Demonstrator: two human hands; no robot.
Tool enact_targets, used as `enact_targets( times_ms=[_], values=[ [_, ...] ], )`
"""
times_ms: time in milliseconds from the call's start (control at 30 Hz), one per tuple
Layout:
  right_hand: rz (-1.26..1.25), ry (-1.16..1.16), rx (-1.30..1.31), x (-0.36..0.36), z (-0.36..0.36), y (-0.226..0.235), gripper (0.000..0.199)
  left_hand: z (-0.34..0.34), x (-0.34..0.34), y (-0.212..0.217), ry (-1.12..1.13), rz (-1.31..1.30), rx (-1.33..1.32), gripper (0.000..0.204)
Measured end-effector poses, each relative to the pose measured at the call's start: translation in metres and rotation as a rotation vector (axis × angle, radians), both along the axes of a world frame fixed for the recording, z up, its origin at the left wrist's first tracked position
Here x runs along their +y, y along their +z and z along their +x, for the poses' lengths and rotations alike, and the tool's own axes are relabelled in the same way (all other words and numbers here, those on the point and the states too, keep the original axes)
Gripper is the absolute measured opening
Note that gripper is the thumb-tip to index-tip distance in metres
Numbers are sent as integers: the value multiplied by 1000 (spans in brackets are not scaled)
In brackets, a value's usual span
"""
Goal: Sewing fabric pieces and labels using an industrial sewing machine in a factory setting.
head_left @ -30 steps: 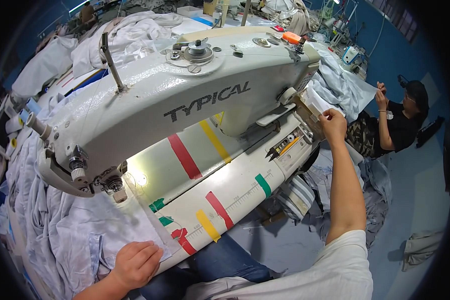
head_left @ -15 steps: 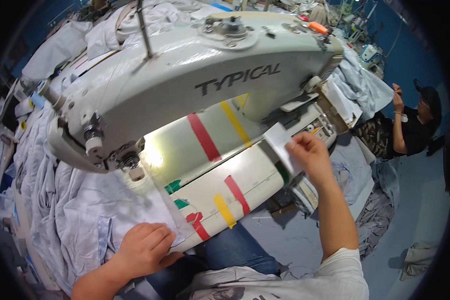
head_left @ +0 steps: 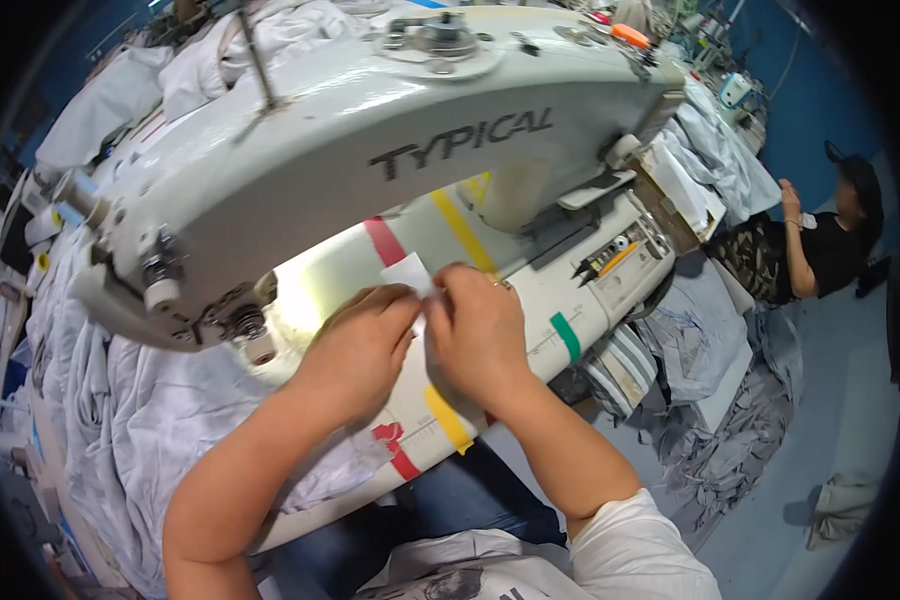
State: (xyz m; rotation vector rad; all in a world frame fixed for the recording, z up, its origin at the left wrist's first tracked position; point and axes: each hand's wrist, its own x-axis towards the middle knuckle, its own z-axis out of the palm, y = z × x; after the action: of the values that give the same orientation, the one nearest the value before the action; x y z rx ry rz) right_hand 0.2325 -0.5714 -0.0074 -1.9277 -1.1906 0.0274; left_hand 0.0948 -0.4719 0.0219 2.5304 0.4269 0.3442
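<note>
Sitting, nearest of all, with denim-clad legs (head_left: 490, 495) under the near edge of the white machine bed (head_left: 545, 308), and reaching in past red tape (head_left: 395, 455), yellow tape (head_left: 448, 418) and, to the right, green tape (head_left: 565, 337). Handling a small white piece (head_left: 406, 272) two-handed over the middle of the bed, apparently at a stage of adjusting or straightening. Gripping from the left with the left hand (head_left: 355, 350), fingers bent inward and bunched at the edge; pinching from the right with the right hand (head_left: 478, 335), thumb close to forefinger. Being unable to tell cloth from paper, or one layer from a fold. Probably calling for an even grip and matched edges before any letting go. Facing, on the left, pale cloth (head_left: 160, 410) heaped beside the needle end (head_left: 255, 345), and beyond the hands the long machine arm (head_left: 300, 200). Looking over, farther right, a pencil (head_left: 618, 262) in a shallow tray (head_left: 655, 262) and, beyond, a co-worker (head_left: 828, 245) with a raised hand
</note>
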Motion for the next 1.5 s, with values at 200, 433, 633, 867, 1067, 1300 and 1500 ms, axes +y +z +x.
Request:
enact_targets(
  times_ms=[200,433,633,867,1067,1300,1500],
  values=[
    [62,-57,-271,-60,73,5,18,-7,-1,-7,-27,220,-50,34],
    [-347,49,-481,-94,198,14,30,-1,-1,-16,-51,288,-109,36],
    [-517,284,-585,-79,219,25,17,-4,2,-16,-52,297,-94,36],
    [-518,366,-627,-77,224,31,16,-5,2,-16,-66,287,-105,37],
    [-650,375,-531,-66,231,35,18,-4,1,-17,-62,274,-112,35],
    [-573,253,-483,-82,218,57,15,-4,4,-17,-77,264,-110,35],
    [109,116,416,-76,106,47,14,-7,4,-21,-48,243,-77,37]
  ],
)
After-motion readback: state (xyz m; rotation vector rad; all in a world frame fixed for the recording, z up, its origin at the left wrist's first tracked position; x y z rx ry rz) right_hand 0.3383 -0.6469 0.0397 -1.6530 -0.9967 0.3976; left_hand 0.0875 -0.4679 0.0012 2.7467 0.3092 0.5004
